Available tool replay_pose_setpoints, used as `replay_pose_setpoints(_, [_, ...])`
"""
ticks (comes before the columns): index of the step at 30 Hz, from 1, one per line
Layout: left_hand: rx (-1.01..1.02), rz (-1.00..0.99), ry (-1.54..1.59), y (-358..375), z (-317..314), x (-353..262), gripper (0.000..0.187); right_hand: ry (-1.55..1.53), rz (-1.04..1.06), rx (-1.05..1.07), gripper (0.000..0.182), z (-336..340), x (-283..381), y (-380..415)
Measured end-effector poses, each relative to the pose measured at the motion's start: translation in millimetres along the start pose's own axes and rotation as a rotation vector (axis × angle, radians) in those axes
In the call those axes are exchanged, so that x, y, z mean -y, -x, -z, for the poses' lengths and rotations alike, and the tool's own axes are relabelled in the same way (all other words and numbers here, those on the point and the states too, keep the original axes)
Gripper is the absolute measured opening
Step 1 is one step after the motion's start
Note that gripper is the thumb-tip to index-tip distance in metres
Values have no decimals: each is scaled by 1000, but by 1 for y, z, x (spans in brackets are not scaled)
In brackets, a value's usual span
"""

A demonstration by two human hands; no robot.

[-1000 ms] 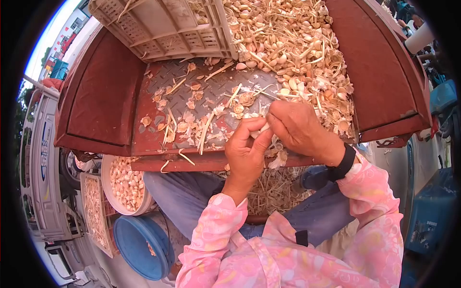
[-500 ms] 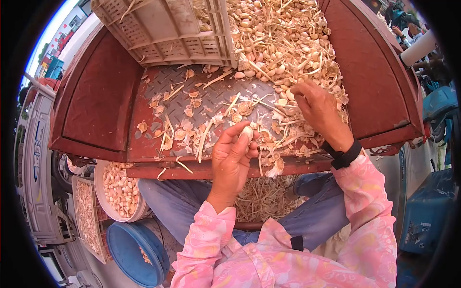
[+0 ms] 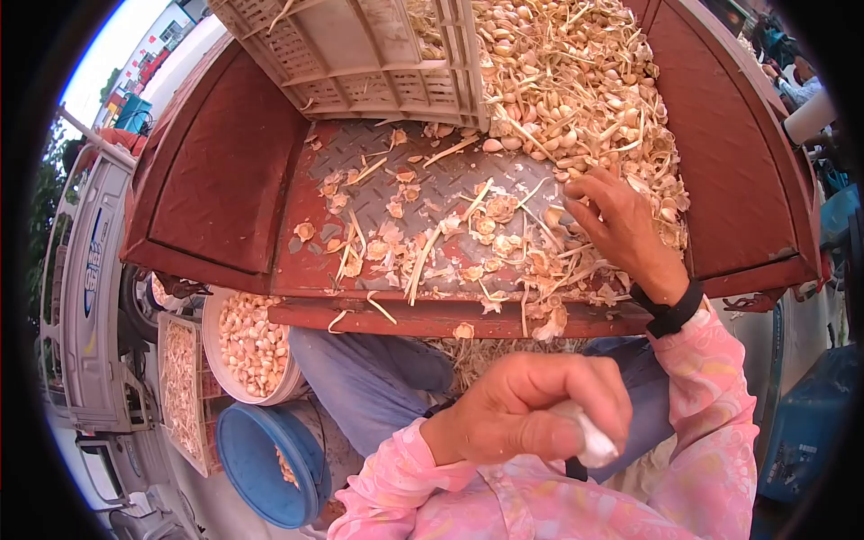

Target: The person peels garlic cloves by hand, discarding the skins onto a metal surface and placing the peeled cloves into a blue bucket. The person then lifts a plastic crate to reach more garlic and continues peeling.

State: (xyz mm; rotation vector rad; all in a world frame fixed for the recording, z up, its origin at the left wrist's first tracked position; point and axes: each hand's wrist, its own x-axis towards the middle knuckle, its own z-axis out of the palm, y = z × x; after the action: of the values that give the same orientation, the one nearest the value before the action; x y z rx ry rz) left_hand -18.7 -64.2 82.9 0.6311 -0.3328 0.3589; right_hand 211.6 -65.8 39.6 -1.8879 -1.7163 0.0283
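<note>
My left hand (image 3: 540, 409) is raised close to the camera above my lap, its thumb and fingers pinched on a white garlic clove (image 3: 587, 434), slightly blurred. My right hand (image 3: 621, 220), with a black band at the wrist, hangs over the near edge of the garlic pile (image 3: 576, 81). Its fingers are curled at the cloves and dry stalks; whether anything sits between them is hidden. Papery skins and stalks (image 3: 423, 256) lie scattered on the metal bed in front of me.
A plastic crate (image 3: 378, 81) leans tilted over the red cart bed (image 3: 216, 171). At lower left stand a white bucket of cloves (image 3: 256, 346), a blue bucket (image 3: 270, 463) and a crate of peelings (image 3: 183, 387). Blue equipment (image 3: 805, 432) is at right.
My left hand has moved from above the bed's front edge down and right toward my body, still pinching the clove. My right hand stays by the pile. The view has shifted.
</note>
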Motion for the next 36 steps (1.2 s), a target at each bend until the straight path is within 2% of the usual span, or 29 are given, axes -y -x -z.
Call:
replay_pose_setpoints(3, [441, -2, 89, -7, -30, 17, 24, 74, -31, -77, 10, 3, -13, -1])
replay_pose_setpoints(7, [331, -129, 253, -14, -61, 23, 20, 183, 24, -124, 10, -4, -36, -8])
replay_pose_setpoints(13, [291, -173, 276, -18, -56, 31, 20, 176, 11, -22, 11, -18, -45, -29])
replay_pose_setpoints(18, [230, -207, 351, -20, -52, 34, 19, 85, -11, -20, 13, -28, -51, -37])
replay_pose_setpoints(21, [203, -199, 364, -18, -52, 31, 18, 138, 31, -51, 15, -29, -55, -40])
replay_pose_setpoints(22, [201, -205, 361, -18, -52, 30, 17, 162, -21, -18, 14, -30, -53, -40])
replay_pose_setpoints(26, [173, -275, 350, -14, -54, 33, 17, 216, 25, 24, 15, -37, -49, -41])
replay_pose_setpoints(28, [144, -303, 284, -12, -53, 31, 17, 197, 36, 157, 15, -29, -38, -42])
replay_pose_setpoints(30, [79, -301, 137, -10, -45, 18, 19, 121, 93, 235, 14, -30, -28, -42])
replay_pose_setpoints(32, [-47, -191, -7, 0, -22, -4, 22, 12, 163, 270, 12, -26, -19, -28])
replay_pose_setpoints(33, [-284, -122, -46, 7, -4, -9, 23, -29, 146, 251, 11, -21, -12, -23])
replay_pose_setpoints(34, [-423, -218, -19, 5, 21, -4, 25, -80, 129, 233, 11, -16, -2, -19])
replay_pose_setpoints(35, [-584, -217, -8, 7, 36, -2, 22, -135, 122, 214, 11, -12, 8, -16])
replay_pose_setpoints(36, [-589, -238, 60, 14, 55, 1, 23, -295, 154, 172, 13, -9, 14, -14])
